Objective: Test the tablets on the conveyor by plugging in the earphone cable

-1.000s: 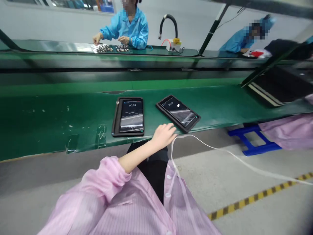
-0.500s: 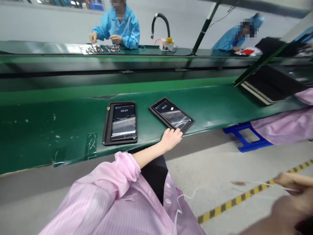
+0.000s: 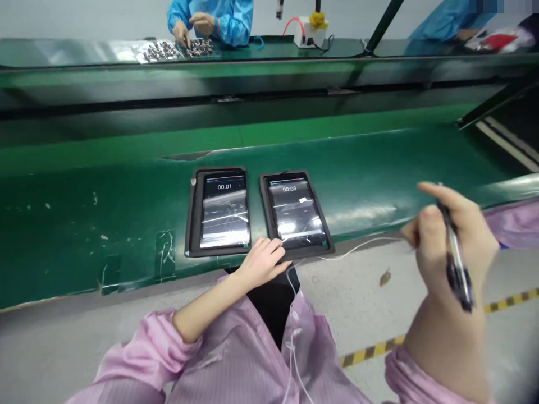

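Your left hand [image 3: 263, 261] rests spread on the right black slab-shaped tablet [image 3: 296, 214] at the green desk [image 3: 84, 224] edge, while your right hand [image 3: 452, 247], its grip pinching a dark pen [image 3: 457, 264] and thin white cable [image 3: 357, 247], could tug it off.

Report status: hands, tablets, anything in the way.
Left hand on right tablet, bottom edge. Right hand raised, gripping pen. White cable trails past tablet.
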A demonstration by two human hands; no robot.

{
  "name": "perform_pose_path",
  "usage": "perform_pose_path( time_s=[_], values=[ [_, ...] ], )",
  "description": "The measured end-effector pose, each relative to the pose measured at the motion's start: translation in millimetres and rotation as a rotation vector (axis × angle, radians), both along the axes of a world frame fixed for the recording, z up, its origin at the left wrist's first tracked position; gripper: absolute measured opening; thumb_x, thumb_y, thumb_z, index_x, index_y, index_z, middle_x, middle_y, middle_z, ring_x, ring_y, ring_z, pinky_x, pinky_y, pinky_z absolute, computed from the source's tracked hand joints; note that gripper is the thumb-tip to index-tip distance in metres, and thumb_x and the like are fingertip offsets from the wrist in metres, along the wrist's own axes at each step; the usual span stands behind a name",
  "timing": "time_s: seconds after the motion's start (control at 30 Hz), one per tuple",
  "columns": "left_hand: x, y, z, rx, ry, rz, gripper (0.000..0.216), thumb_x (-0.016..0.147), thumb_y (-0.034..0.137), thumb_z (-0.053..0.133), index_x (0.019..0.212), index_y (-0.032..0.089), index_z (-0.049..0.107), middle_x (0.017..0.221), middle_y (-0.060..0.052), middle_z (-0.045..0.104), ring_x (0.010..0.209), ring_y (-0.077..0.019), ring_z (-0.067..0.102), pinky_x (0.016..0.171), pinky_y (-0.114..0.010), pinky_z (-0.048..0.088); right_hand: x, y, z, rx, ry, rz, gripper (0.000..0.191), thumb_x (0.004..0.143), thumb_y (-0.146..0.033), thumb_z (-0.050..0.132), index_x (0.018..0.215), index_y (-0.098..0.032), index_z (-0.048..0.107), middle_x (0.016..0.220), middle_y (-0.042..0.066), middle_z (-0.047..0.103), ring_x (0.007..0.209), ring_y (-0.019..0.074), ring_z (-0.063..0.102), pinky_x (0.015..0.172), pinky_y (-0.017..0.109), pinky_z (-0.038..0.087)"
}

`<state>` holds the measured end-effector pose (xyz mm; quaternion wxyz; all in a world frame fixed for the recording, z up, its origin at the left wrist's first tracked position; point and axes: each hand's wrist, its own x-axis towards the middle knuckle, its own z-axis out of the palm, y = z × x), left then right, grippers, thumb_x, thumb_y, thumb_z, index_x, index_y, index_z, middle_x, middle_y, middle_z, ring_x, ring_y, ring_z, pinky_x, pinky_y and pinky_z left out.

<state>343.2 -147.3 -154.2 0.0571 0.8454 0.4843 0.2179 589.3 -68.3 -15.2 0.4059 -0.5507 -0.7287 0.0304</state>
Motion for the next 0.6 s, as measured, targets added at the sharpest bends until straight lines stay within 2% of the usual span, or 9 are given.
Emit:
perform_pose_path(
  time_s=[0.07,0.13,0.23,0.33,0.4,0.47,0.53,0.6],
  values=[
    [-2.4,-1.3,-0.2,0.002,-0.052,-0.004,0.023,0.096,0.034,0.054,0.080,0.017,0.055,0.087,-0.006,0.061,0.075,-0.0180,0.056,0.071,-0.030,0.043,-2.3,40.5,-0.5,-0.068,0.010,0.060,0.026,0.090,-0.041,0.050,0.094,-0.021,0.067,0.057,0.000,0.051,0.049,0.0164,0.052,0.051,0.030,0.041],
    [-2.3,-0.5,0.9,0.011,-0.117,0.002,0.024,0.096,0.032,0.053,0.079,0.017,0.055,0.083,-0.005,0.060,0.072,-0.0176,0.055,0.069,-0.030,0.043,-4.9,85.7,-9.5,-0.199,-0.033,0.110,0.026,0.088,-0.038,0.048,0.090,-0.019,0.066,0.063,0.003,0.057,0.057,0.0170,0.058,0.054,0.028,0.041],
    [-2.3,0.9,3.6,0.040,-0.207,0.041,0.025,0.097,0.029,0.050,0.076,0.016,0.055,0.081,-0.006,0.059,0.069,-0.0174,0.052,0.068,-0.031,0.044,-12.9,148.9,-37.5,-0.373,-0.144,0.113,0.024,0.090,-0.030,0.047,0.095,-0.016,0.065,0.071,0.006,0.062,0.066,0.0180,0.061,0.063,0.029,0.043],
    [-4.3,0.8,5.5,0.053,-0.266,0.075,0.025,0.097,0.024,0.049,0.073,0.017,0.054,0.081,-0.007,0.060,0.068,-0.0167,0.050,0.067,-0.031,0.044,-21.8,191.6,-69.5,-0.402,-0.225,0.064,0.026,0.090,-0.026,0.049,0.106,-0.013,0.064,0.073,0.008,0.063,0.069,0.0216,0.060,0.071,0.034,0.044],
    [-5.0,0.1,6.0,0.053,-0.307,0.079,0.023,0.096,0.021,0.050,0.073,0.017,0.054,0.080,-0.007,0.060,0.067,-0.0160,0.049,0.066,-0.030,0.045,-26.1,203.2,-85.4,-0.315,-0.238,0.042,0.034,0.090,-0.028,0.050,0.117,-0.010,0.061,0.085,0.013,0.066,0.083,0.0272,0.062,0.081,0.040,0.044],
    [-4.1,-0.5,6.3,0.069,-0.357,0.093,0.020,0.094,0.020,0.051,0.075,0.016,0.054,0.078,-0.006,0.060,0.067,-0.0156,0.050,0.065,-0.030,0.046,-31.0,199.7,-95.2,-0.169,-0.084,0.041,0.035,0.092,-0.033,0.050,0.116,-0.010,0.063,0.097,0.017,0.065,0.096,0.0307,0.060,0.088,0.044,0.042],
    [-1.6,-0.7,6.6,0.105,-0.393,0.141,0.017,0.094,0.021,0.051,0.079,0.016,0.056,0.078,-0.006,0.060,0.068,-0.0156,0.052,0.067,-0.030,0.047,-39.7,183.3,-100.1,-0.109,0.168,0.061,0.037,0.097,-0.042,0.043,0.103,-0.014,0.067,0.090,0.015,0.064,0.085,0.0269,0.062,0.078,0.041,0.047],
    [1.6,-0.5,7.0,0.142,-0.378,0.203,0.015,0.094,0.024,0.050,0.085,0.015,0.058,0.081,-0.007,0.062,0.075,-0.0170,0.058,0.072,-0.031,0.050,-52.9,160.3,-101.9,-0.280,0.399,0.154,0.038,0.097,-0.049,0.046,0.089,-0.018,0.067,0.068,0.006,0.058,0.055,0.0178,0.055,0.053,0.031,0.045]
  ],
)
